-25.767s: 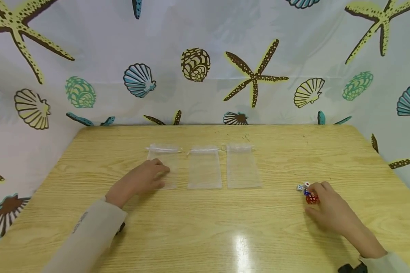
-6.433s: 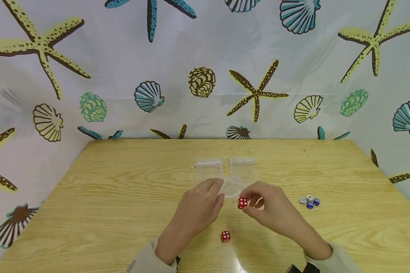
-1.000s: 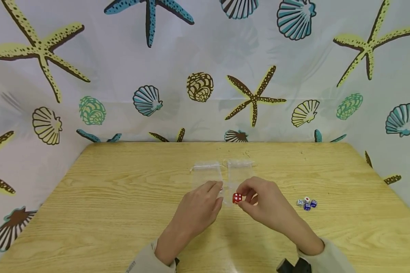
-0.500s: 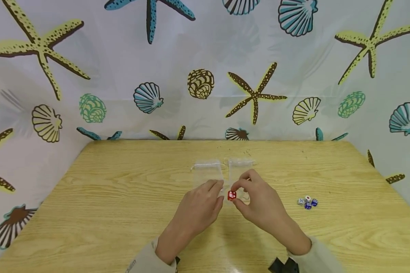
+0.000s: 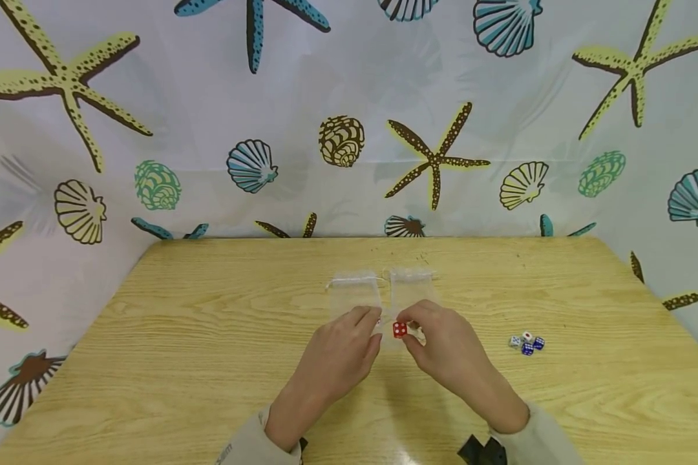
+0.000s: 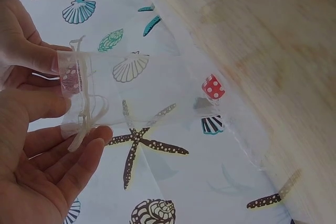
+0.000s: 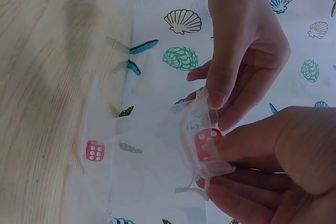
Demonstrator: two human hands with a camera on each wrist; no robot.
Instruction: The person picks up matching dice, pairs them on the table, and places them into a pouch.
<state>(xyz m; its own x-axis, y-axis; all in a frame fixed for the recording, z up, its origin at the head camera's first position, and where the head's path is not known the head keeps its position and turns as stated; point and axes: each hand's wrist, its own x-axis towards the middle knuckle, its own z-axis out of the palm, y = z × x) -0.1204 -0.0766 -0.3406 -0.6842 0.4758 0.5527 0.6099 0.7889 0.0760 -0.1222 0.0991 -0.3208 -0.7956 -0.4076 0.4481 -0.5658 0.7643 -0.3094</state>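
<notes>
My left hand (image 5: 337,352) holds a sheer drawstring bag (image 6: 173,85) by its mouth, with the cord loose around its fingers. At that mouth my right hand (image 5: 450,355) pinches a red die (image 5: 399,330) with white dots between thumb and fingertips. Through the mesh this die shows inside the opening in the right wrist view. A second red die (image 7: 95,150) lies at the far end of the same bag. In the head view most of the held bag is hidden behind my hands.
Two more sheer bags (image 5: 353,294) lie flat side by side just beyond my hands. To the right sit small white dice (image 5: 515,341) and blue dice (image 5: 527,349) in a cluster. A shell-print cloth (image 5: 291,194) hangs behind the wooden table (image 5: 209,310).
The leftmost bag has gone from the table into my left hand. Both red dice have left the cluster; one now lies in the bag. Lately my right hand brought the other die leftward to its mouth.
</notes>
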